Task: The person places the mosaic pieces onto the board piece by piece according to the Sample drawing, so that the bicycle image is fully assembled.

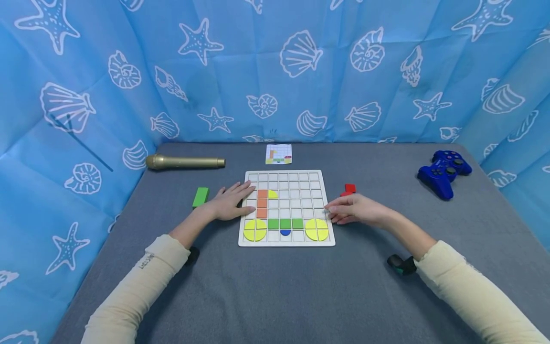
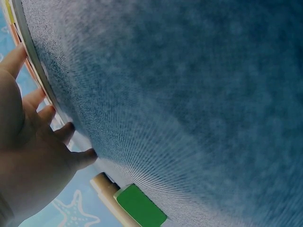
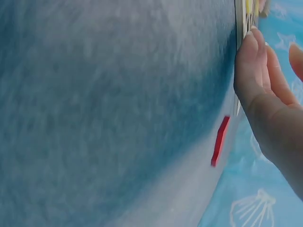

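A white grid board [image 1: 296, 238] lies on the grey table. Yellow quarter-round pieces form two discs [image 1: 255, 230] [image 1: 316, 229] in its lower corners, with green squares [image 1: 285, 223] between them and a blue half-round piece [image 1: 285, 232] below. Orange squares [image 1: 262, 201] stand in a column at left, a yellow quarter-round [image 1: 272, 194] beside their top. My left hand [image 1: 229, 203] rests spread on the board's left edge. At the right edge, my right hand's [image 1: 354, 210] relaxed fingers touch the board; no piece shows between them. Red pieces [image 1: 350, 188] lie just beyond it.
Left of the board is a green block [image 1: 200, 197]. A gold microphone [image 1: 185, 162] lies at the back left, and a small card [image 1: 279, 154] with a coloured grid pattern lies behind the board. A blue game controller [image 1: 444, 173] sits far right. Blue patterned curtains [image 1: 275, 71] surround the table.
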The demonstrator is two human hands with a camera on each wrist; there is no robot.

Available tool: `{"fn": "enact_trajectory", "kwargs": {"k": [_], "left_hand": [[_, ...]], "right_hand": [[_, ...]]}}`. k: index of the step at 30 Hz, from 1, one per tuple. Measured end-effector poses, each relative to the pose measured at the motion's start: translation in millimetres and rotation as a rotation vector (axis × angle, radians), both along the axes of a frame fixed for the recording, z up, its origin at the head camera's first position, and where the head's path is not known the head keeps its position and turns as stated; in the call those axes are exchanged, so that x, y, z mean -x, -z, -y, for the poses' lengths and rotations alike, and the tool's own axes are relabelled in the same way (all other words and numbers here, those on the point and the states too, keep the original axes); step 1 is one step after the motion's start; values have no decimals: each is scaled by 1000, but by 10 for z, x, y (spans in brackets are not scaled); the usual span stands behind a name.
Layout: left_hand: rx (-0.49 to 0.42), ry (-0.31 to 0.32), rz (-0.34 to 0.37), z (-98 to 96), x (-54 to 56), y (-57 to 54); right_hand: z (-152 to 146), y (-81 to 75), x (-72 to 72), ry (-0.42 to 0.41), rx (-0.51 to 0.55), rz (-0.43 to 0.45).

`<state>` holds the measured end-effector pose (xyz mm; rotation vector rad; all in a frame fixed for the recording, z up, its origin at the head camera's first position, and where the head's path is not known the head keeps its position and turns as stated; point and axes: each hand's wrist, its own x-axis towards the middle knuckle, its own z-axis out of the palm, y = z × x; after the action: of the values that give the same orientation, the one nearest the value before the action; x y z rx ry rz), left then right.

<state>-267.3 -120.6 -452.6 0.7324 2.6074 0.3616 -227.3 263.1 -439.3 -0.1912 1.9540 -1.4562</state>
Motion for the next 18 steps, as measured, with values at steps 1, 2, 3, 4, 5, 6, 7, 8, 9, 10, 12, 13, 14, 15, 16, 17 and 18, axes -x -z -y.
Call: {"fn": "enact_trajectory", "kwargs": {"k": [1, 2, 3, 4, 5, 6, 7, 8, 9, 10, 12, 13, 14, 15, 16, 17, 18], "left_hand": [[-1, 1, 0, 1, 0, 0], [-1, 3, -2, 2, 0, 0], [-1, 5, -4, 2, 0, -2], [0, 6, -5, 2, 0, -5], [2, 7, -6, 2, 0, -7], [6, 8, -6, 2, 1, -12], [5, 10, -7, 1, 0, -16], [8, 9, -7, 1, 1, -19], [5, 10, -7, 1, 1, -22], [6, 8, -4, 1, 2, -25], [6, 6, -2, 0, 2, -29], [5, 6, -1, 1, 2, -27], [8, 5, 1, 1, 4, -25], [5, 5, 1, 2, 3, -22], [9, 4, 2, 2, 3, -19], [9, 4, 1, 4, 2, -15], [8, 5, 0, 6, 1, -13]], "right_hand": [[-28, -6, 5, 19, 18, 10], [-56, -13, 10, 41, 34, 20], [-85, -22, 15, 61, 46, 24], [-117, -31, 21, 81, 58, 27], [-149, -40, 27, 97, 68, 25], [-178, -51, 31, 116, 80, 25], [-207, -60, 35, 128, 91, 22], [-234, -71, 37, 143, 103, 21], [-262, -80, 39, 155, 108, 16], [-286, -89, 41, 170, 116, 18], [-331, -106, 40, 202, 126, 16], [-354, -112, 40, 216, 128, 13], [-378, -116, 40, 232, 127, 12], [-401, -117, 41, 249, 124, 9], [-423, -117, 43, 265, 127, 7], [-446, -113, 47, 276, 129, 3], [-470, -105, 53, 287, 131, 0]]}}
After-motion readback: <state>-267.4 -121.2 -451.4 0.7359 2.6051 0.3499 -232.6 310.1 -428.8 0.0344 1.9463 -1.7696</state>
